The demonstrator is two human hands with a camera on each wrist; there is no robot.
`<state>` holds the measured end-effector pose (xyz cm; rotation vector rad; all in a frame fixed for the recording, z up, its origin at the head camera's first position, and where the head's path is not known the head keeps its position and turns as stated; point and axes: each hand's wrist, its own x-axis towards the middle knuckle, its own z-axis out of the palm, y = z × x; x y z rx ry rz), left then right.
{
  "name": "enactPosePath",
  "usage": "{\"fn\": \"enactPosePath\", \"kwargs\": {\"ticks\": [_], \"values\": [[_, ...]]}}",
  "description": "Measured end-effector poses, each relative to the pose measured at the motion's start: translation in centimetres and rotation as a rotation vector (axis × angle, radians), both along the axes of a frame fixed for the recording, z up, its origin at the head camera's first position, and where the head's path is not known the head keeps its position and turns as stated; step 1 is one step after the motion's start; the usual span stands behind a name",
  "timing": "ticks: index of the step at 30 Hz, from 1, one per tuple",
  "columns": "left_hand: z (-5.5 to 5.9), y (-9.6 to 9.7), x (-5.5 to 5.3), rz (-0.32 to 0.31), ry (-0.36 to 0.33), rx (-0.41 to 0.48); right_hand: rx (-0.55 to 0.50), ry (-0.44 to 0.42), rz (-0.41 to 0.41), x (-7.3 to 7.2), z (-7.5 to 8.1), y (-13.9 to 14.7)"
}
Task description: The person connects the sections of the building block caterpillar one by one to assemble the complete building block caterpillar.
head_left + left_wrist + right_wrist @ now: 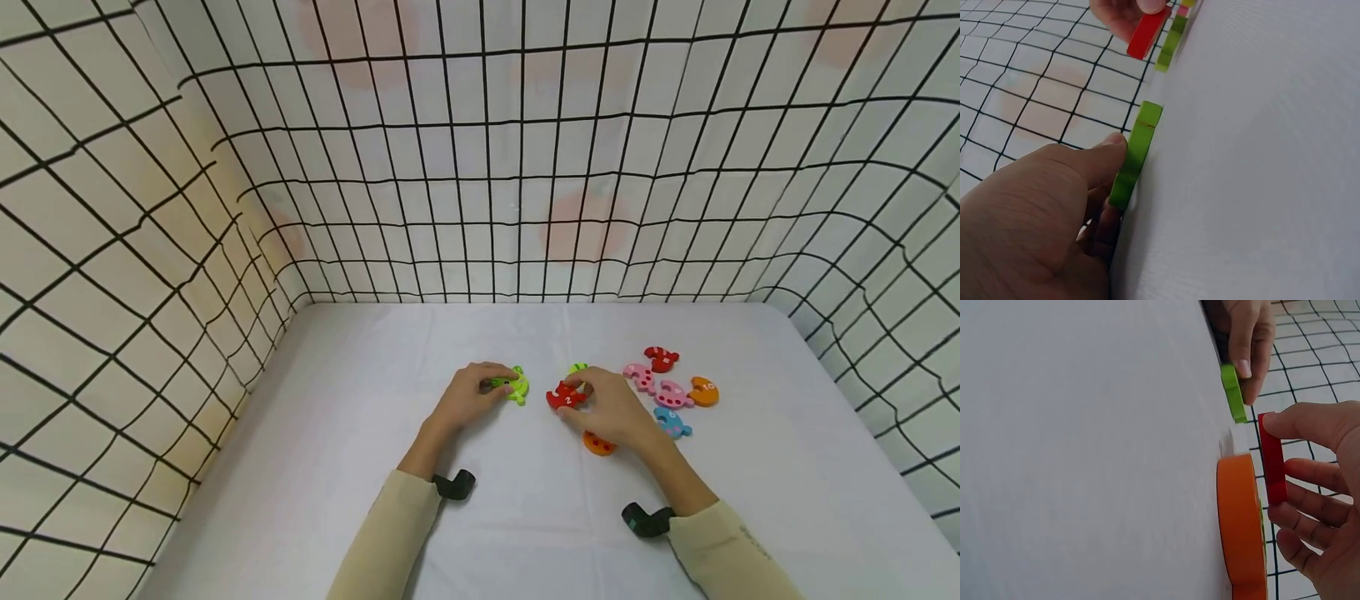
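Observation:
My left hand pinches a flat green animal-shaped piece that lies on the white table. In the left wrist view the thumb presses one side of this green piece, with fingers behind it. To the right, my right hand holds a red animal-shaped piece marked with a 2 between thumb and fingers. That red piece is raised off the table in the right wrist view. Just beyond the right fingers lies another green piece, partly hidden. An orange piece with red dots lies beneath the right hand.
Right of the right hand lie a red striped piece, two pink pieces, one dotted, an orange piece and a blue piece. Black netting over white cloth borders the back and sides of the table.

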<state>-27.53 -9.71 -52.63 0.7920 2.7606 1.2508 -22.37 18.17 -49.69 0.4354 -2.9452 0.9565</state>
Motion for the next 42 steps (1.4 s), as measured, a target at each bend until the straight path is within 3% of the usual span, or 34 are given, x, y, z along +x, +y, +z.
{"fn": "enactPosePath", "kwargs": {"ticks": [16,42], "values": [[0.0,0.1,0.1,0.011,-0.005,-0.002,-0.075,0.007,0.071,-0.4,-0.1,-4.4],[0.2,0.2,0.3,0.016,-0.006,-0.008,-0.072,-0.029,0.007,-0.5,-0.8,-6.0]]}}
